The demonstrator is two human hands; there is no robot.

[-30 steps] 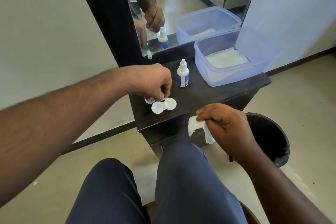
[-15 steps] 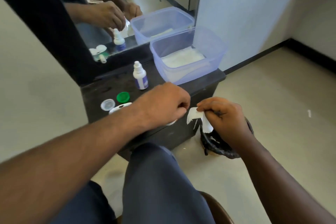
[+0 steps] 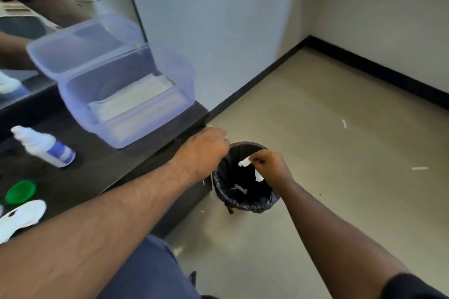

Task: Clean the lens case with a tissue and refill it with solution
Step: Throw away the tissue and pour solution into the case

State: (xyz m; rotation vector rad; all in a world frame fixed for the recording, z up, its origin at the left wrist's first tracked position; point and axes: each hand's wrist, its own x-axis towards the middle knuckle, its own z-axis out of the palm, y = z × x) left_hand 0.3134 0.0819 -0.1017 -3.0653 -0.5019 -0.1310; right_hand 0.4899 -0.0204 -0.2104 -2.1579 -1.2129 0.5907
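Right hand (image 3: 269, 165): clenching a crumpled white tissue (image 3: 245, 162) and holding it over the mouth of the black bin (image 3: 250, 204)
Left hand (image 3: 206, 150): reaching out beside the bin's rim, at the table (image 3: 102, 167) edge; whether its fingers are curling on anything, I cannot tell
Lens case (image 3: 20, 217): lying open on the dark table at far left, with a green cap (image 3: 20, 191) just beside it
Solution bottle (image 3: 46, 147): standing on the table near the clear plastic tub (image 3: 126, 94)
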